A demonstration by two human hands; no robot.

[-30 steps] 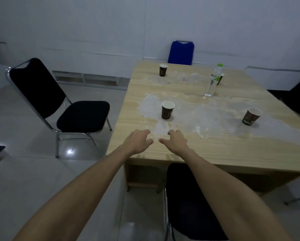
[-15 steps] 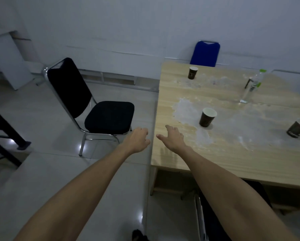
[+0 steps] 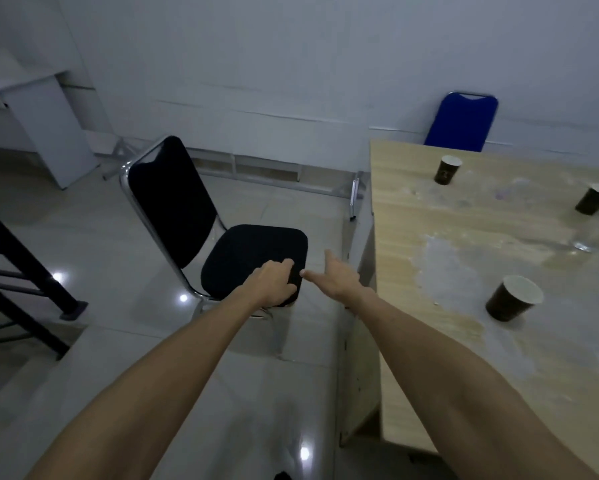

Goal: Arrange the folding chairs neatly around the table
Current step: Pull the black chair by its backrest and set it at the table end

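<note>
Both your arms are stretched out ahead of you, reaching toward the black chair (image 3: 222,237) that stands on the tiled floor (image 3: 118,341), off the left edge of the wooden surface (image 3: 481,341). Your left hand (image 3: 272,284) hangs over the front corner of the seat cushion, fingers curled down toward the edge; whether it has a real grip on the cushion or only hovers at it, I cannot tell from this angle. Your right hand (image 3: 336,277) is spread wide, thumb pointing left toward the seat, and it sits in the gap between the chair and the surface, touching neither as far as the view shows.

The black chair stands upright, its chrome-framed back to the left and its seat facing the surface, with a clear gap between them (so it is not tucked in). A blue chair (image 3: 462,123) stands at the far end of the surface, against the wall (image 3: 291,64).

On the surface itself: a dark paper cup (image 3: 513,299) nearest you beside a whitish, dusty patch, a second cup (image 3: 447,169) near the far end, and a third cup (image 3: 594,199) toward the right edge of the view. A dark stair railing (image 3: 21,265) runs along the far left.
</note>
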